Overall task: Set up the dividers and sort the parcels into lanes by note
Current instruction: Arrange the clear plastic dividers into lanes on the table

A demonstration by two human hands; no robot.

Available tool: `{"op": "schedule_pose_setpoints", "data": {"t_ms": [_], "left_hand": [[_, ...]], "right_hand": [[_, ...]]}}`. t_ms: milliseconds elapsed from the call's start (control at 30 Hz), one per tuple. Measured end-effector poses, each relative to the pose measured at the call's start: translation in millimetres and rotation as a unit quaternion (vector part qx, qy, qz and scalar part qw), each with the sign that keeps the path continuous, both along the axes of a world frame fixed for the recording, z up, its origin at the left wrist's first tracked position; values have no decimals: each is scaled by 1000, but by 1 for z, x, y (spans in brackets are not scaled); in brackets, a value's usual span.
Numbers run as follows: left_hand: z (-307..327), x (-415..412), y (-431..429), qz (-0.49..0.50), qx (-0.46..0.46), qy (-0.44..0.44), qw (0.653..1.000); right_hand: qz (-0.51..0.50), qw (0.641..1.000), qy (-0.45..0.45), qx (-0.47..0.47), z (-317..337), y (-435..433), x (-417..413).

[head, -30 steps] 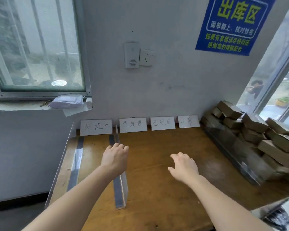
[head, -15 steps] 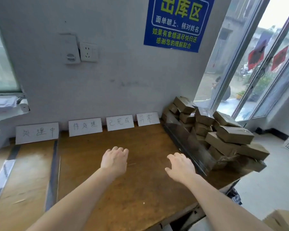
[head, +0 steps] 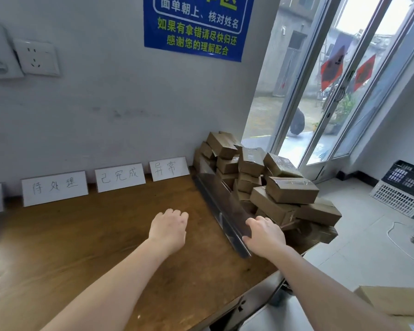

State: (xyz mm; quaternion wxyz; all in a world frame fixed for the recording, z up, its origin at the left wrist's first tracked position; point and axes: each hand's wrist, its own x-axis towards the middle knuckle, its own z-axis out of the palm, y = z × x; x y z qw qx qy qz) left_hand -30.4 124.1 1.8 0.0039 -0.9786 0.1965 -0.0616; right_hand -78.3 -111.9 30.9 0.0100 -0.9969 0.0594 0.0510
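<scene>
Our right hand (head: pixel 265 234) grips the near end of the clear divider (head: pixel 215 197) at 3 o'clock on the desk (head: pixel 81 247). Our left hand (head: pixel 169 229) hovers empty, loosely curled. The parcels (head: pixel 289 193) piled at 2 o'clock seem to lean against it, so lifting it may topple them floorward.

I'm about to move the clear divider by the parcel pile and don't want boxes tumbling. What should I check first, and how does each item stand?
1. Right hand grip on the clear divider: fingers over its top edge, thumb on the near face: ok.
2. Left hand free: holds nothing, above the table: ok.
3. Parcels leaning on the divider: stacked close behind it, contact unclear: cannot tell.
4. Stack footing: outer parcels seem to jut past the table's right edge: not ok.
5. Note cards upright along the wall: ok.
</scene>
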Motion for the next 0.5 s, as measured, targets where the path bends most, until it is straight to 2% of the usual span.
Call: {"op": "schedule_pose_setpoints", "data": {"t_ms": [500], "left_hand": [[-39,90,-119,-59,-35,53,996]], "right_hand": [[-34,995,41,83,-57,-65,83]]}}
